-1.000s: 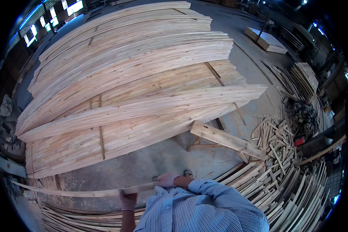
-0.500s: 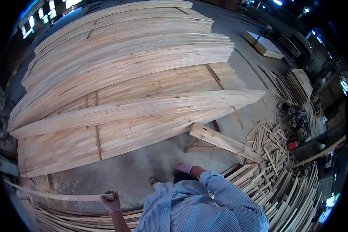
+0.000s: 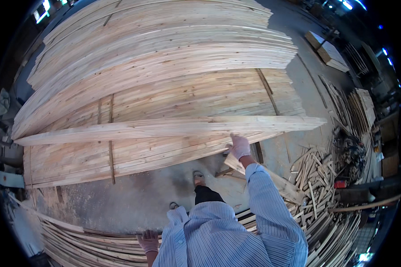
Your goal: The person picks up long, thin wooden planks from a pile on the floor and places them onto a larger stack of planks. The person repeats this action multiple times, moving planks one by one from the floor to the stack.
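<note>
My left hand (image 3: 149,240), in a pale glove, is low beside my body with its fingers spread and nothing in it. It hangs over a pile of long thin wooden strips (image 3: 102,244). Reaching forward, my gloved right hand (image 3: 240,146) is at the front edge of a low stack of planks (image 3: 165,160). Its fingers look apart, close to a narrow row of long boards (image 3: 165,129) lying slantwise on that stack. Whether the fingertips touch the boards I cannot tell. A short thick board (image 3: 280,184) leans below my right forearm, which partly covers it.
Tall layered plank stacks (image 3: 165,58) rise behind. At right lie a heap of short offcuts (image 3: 314,175), a red object (image 3: 340,184) and dark bundled material (image 3: 349,149). Thin crosspieces (image 3: 111,160) lie across the low stack. My feet stand on the dusty concrete floor (image 3: 133,196).
My left hand has let go of a long wooden strip, which now rests by the strip pile. My right hand has moved from beside my body forward to the planks, and I have stepped closer.
</note>
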### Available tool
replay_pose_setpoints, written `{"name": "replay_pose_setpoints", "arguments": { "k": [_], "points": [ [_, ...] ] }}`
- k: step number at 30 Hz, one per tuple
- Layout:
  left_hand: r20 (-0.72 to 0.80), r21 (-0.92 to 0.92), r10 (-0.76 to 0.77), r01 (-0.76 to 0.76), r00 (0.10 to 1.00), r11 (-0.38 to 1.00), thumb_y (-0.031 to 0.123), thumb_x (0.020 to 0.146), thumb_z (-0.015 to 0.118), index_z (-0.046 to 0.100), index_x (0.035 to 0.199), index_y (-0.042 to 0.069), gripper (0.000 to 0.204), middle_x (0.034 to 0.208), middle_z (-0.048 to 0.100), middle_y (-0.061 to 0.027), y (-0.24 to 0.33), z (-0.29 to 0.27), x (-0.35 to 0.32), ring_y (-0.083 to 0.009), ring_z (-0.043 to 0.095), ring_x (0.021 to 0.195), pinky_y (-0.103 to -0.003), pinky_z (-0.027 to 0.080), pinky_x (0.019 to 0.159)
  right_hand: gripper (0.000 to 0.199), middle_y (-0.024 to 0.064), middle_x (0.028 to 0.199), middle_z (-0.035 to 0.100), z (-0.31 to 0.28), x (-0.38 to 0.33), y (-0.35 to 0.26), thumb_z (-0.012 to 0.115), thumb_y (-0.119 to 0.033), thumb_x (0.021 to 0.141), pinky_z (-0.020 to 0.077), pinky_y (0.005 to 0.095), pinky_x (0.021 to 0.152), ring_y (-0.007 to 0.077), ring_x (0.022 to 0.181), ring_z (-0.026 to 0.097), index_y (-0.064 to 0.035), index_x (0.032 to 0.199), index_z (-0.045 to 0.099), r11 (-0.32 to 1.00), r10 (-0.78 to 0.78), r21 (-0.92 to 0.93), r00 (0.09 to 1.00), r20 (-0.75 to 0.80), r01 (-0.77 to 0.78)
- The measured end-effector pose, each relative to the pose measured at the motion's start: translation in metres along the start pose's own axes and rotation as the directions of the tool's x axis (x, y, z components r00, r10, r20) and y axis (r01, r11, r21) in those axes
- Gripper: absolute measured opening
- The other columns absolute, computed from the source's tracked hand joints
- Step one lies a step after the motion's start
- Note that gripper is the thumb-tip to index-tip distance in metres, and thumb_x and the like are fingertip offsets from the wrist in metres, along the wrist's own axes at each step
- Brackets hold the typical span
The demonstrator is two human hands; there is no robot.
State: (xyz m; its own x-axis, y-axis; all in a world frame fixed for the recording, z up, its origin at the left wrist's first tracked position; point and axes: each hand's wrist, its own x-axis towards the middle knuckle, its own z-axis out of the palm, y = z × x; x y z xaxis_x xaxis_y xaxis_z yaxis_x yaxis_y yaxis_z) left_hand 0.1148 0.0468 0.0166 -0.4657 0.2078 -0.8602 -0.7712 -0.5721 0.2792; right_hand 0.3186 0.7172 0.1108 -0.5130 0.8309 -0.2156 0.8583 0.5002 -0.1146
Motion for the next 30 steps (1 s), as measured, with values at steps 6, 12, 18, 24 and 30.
{"name": "replay_pose_setpoints", "arguments": {
  "k": [6,12,18,24,30],
  "points": [
    [-0.222,0.118,0.078,-0.052,0.972,0.992,0.064,0.092,0.049,0.061,0.084,0.013,0.053,0.079,0.065,-0.0029,-0.055,0.071,-0.034,-0.0252,0.059,0.07,-0.045,0.05,0.073,0.063,0.0138,0.122,0.061,-0.032,0.125,0.011,0.076,-0.033,0.076,0.0428,0.042,0.099,0.0295,0.115,0.058,-0.0071,0.128,0.051,0.952,-0.21,-0.242,0.975,-0.066,0.189],
    [-0.045,0.092,0.021,-0.017,0.999,0.996,0.064,0.093,0.047,0.061,0.086,0.013,0.053,0.083,0.066,-0.0031,-0.071,0.07,-0.028,-0.0249,0.06,0.074,-0.045,0.05,0.075,0.032,0.0148,0.098,0.069,-0.014,0.179,0.028,0.068,-0.025,0.076,0.0468,0.044,0.091,0.0312,0.101,0.065,-0.0078,0.103,0.065,0.909,-0.273,-0.272,0.945,0.181,0.314],
    [0.134,-0.037,0.007,-0.002,0.991,0.999,0.058,0.096,0.045,0.05,0.078,0.014,0.048,0.073,0.052,-0.0023,-0.08,0.114,-0.032,-0.0241,0.053,0.072,-0.043,0.046,0.071,0.028,0.0165,0.091,0.07,-0.043,0.149,0.021,0.066,-0.023,0.075,0.0487,0.0471,0.084,0.0351,0.092,0.065,-0.0093,0.099,0.067,0.91,-0.367,-0.195,0.93,0.03,0.366],
    [0.273,-0.044,-0.072,0.088,0.959,0.995,0.052,0.099,0.041,0.051,0.097,0.014,0.04,0.089,0.054,-0.0055,-0.05,0.151,0.026,-0.027,0.053,0.08,-0.045,0.045,0.079,0.019,0.0162,0.076,0.068,-0.049,0.061,0.016,0.063,-0.029,0.079,0.051,0.0497,0.068,0.0372,0.073,0.066,-0.0106,0.078,0.069,0.908,-0.39,-0.156,0.92,0.022,0.389],
    [0.538,-0.016,-0.127,0.161,0.833,0.987,0.049,0.096,0.054,0.056,0.102,0.013,0.037,0.098,0.062,-0.0095,-0.025,0.187,0.101,-0.0294,0.059,0.086,-0.048,0.049,0.085,0.015,0.0157,0.067,0.061,-0.017,-0.075,0.004,0.062,-0.023,0.078,0.0467,0.0492,0.063,0.0371,0.067,0.062,-0.0107,0.07,0.062,0.852,-0.518,-0.149,0.849,-0.105,0.502]
  ]
}}
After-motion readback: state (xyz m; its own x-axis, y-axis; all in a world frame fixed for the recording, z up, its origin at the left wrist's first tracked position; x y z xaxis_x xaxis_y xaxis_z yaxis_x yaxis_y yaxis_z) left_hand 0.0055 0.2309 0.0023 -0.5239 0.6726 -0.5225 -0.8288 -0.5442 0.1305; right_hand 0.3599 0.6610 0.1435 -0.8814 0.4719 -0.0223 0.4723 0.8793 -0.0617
